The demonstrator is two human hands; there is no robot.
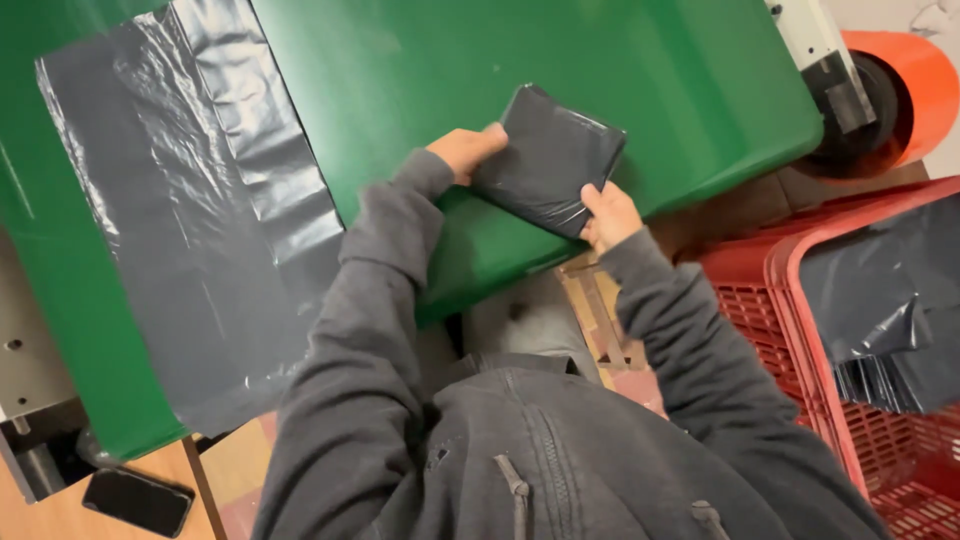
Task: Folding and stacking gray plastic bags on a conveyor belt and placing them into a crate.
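Even bright light; slight softness

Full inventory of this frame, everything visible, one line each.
folded plastic bag: 1, black, on the green surface, held between both hands
flat plastic sheet: 1, black, spread at left on the green surface
green surface: 1, green, fills the top
roll: 1, orange, top right
crate: 1, red, right, black plastic inside
phone: 1, black, bottom left on wood
left hand: on the folded bag's left edge
right hand: on its lower right corner
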